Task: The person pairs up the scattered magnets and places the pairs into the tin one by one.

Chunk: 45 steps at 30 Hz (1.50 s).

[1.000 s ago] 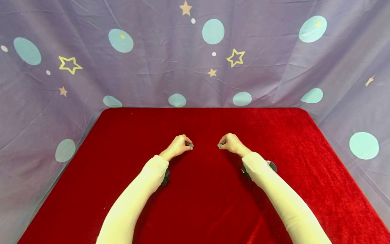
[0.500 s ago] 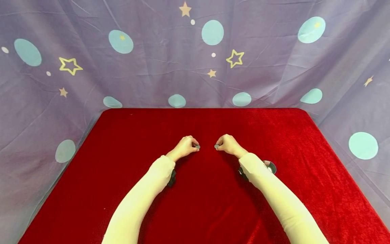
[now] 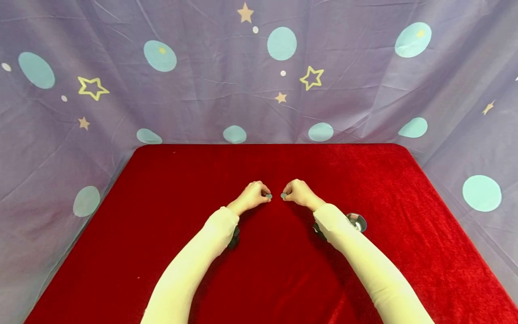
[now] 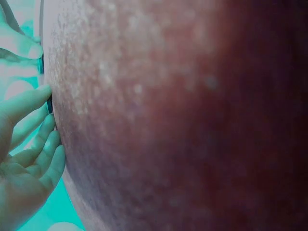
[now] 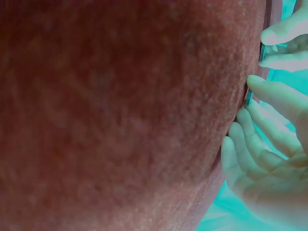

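Observation:
Near the middle of the red cloth, my left hand [image 3: 252, 194] pinches a small round grey disc [image 3: 269, 196] between thumb and forefinger. Facing it, my right hand [image 3: 300, 193] pinches a second grey disc [image 3: 283, 195] in the same way. A narrow gap separates the two discs. Each wrist view shows its disc as a thin dark edge: the left disc [image 4: 49, 105] at the fingertips in the left wrist view, the right disc [image 5: 249, 97] likewise in the right wrist view. Both discs are low, at or just above the cloth; contact is hard to tell.
A shiny metal bowl [image 3: 358, 221] stands right of my right forearm, partly hidden by the sleeve; something small and pale shows inside. Red cloth [image 3: 279, 279] covers the table. A purple curtain [image 3: 194, 90] with stars and dots hangs around the back and sides.
My left hand has moved right and my right hand left, each with its disc, narrowing the gap between them. More of the bowl now shows beside the right sleeve.

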Each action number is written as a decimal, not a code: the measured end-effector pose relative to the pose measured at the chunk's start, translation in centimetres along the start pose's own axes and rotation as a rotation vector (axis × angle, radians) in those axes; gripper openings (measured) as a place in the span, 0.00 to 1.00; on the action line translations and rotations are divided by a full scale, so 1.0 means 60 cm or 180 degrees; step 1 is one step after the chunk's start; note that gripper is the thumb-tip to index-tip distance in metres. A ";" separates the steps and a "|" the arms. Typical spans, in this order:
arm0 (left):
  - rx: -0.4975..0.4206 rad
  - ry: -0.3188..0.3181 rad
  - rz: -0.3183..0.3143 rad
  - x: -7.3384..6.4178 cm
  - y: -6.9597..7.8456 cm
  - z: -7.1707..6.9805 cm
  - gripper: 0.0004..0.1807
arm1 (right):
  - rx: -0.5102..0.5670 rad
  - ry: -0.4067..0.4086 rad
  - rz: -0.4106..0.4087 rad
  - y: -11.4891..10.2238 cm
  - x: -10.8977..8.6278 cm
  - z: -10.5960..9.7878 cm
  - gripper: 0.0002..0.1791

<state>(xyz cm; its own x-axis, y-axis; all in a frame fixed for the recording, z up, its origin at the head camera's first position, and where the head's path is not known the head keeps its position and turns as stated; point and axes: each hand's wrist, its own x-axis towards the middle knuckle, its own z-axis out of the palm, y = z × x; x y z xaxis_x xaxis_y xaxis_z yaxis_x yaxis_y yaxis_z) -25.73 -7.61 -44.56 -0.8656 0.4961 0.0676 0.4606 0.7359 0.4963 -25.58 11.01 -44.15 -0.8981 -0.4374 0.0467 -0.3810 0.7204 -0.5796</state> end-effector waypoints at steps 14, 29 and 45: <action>0.0029 -0.0083 0.0071 0.011 0.009 0.009 0.09 | 0.0151 -0.0089 -0.0081 0.053 0.038 0.042 0.05; -0.0029 -0.0104 0.0030 0.016 0.018 0.015 0.08 | 0.0012 -0.0068 0.0166 -0.017 0.001 0.005 0.04; 0.0174 -0.0224 0.0012 0.017 0.026 0.012 0.09 | 0.0165 0.0123 -0.0410 0.361 0.184 0.230 0.17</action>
<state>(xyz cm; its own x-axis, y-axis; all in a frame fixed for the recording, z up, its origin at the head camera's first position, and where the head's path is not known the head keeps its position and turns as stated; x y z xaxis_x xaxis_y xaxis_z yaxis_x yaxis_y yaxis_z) -25.72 -5.64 -44.33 -0.8489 0.5285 0.0075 0.4754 0.7572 0.4479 -40.71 14.37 -67.39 -0.8506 -0.5027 0.1542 -0.4828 0.6303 -0.6080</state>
